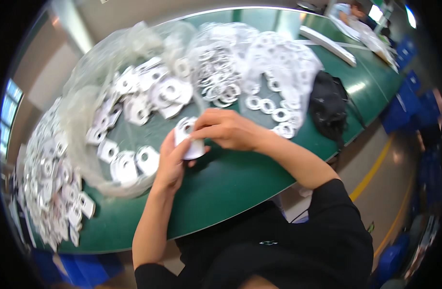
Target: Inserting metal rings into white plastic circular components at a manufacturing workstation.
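My left hand (171, 161) is closed round a white plate with a round hole (194, 150), held above the near side of the green table. The fingers of my right hand (224, 129) pinch at the plate's upper right, by the hole; whether a smaller part sits between them I cannot make out. Just beyond my hands lies an open clear plastic bag (79, 139) with many similar white holed plates (170, 91) in it. To the right of that, a second clear bag holds white rings (216, 72), and a third holds flat white rings (280, 114).
A large heap of white holed plates (47, 188) covers the table's left end. On the right are a black bag (327, 103) and a long white strip (328, 45). Another person (346, 12) sits at the far right corner. Blue bins (406, 108) stand beyond the green table (221, 192).
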The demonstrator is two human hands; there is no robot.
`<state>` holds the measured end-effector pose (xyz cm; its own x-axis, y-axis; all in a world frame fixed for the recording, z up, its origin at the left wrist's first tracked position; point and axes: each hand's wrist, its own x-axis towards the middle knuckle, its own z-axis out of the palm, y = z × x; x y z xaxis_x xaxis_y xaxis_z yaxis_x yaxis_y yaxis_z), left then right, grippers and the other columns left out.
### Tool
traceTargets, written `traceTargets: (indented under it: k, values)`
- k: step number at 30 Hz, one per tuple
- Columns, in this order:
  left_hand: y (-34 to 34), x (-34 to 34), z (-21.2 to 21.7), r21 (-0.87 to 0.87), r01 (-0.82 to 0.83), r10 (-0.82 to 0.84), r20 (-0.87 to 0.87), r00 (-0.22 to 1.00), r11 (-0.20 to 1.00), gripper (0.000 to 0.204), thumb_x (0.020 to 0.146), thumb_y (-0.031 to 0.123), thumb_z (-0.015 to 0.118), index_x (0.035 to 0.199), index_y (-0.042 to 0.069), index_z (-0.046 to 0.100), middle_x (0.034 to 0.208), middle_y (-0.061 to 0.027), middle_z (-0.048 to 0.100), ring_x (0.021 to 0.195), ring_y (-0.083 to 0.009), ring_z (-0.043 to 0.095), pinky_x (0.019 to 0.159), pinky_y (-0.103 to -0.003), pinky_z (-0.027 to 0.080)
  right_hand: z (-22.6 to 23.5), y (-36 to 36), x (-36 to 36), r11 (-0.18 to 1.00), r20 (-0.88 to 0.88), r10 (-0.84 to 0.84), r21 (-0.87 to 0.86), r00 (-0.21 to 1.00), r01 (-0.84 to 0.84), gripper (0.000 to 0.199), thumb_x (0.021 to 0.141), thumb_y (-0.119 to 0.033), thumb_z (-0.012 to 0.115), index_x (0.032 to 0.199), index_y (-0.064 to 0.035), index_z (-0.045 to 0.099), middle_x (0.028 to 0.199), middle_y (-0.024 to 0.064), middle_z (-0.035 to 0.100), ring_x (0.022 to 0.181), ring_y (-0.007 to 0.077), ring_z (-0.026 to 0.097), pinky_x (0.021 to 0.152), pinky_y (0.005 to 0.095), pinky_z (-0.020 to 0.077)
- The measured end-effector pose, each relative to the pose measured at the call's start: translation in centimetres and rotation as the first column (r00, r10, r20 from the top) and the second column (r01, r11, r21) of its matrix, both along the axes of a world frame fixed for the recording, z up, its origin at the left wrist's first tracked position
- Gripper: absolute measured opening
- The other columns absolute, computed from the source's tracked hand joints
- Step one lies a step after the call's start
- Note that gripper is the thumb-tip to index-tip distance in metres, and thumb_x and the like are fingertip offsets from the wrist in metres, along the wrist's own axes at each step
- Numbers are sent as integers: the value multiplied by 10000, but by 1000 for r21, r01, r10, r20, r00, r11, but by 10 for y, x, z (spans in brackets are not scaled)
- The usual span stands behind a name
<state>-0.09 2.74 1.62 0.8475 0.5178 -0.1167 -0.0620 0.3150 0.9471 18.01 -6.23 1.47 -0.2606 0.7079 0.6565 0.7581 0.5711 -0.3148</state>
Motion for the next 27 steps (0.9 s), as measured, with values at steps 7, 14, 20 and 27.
traceTargets:
  k: [7,14,20,27]
  values:
    - [-12,1,-3,338,60,-38,-72,997,939,343,922,160,482,1227,5,455,974,-87,651,750,-142,677,468,-174,411,1,0,-9,951,-493,-216,-301,843,68,200,884,-117,631,1072,-67,677,890,57,598,811,150,611,682,280,481]
    - [-8,1,-12,513,49,52,-180,982,857,239,1005,237,415,991,28,530,744,-23,592,612,-62,535,505,-221,379,-1,-1,5,860,-636,-142,-458,758,-224,145,881,-107,624,983,-12,663,880,54,648,819,119,595,742,273,478]
    - [-6,0,-17,752,-13,172,-134,976,659,286,983,217,443,842,-19,520,631,-66,525,566,-118,425,523,-303,353,2,-4,-8,877,-376,-205,-480,904,-1,135,881,-134,615,908,-1,614,816,69,631,767,145,598,702,280,471]
    - [-8,1,-20,578,-181,241,-29,970,796,237,996,207,417,918,12,529,754,-25,561,673,-85,468,552,-269,352,-2,2,-19,917,-704,-204,-381,680,-119,171,927,-165,577,928,4,602,783,23,608,736,87,556,648,246,445]
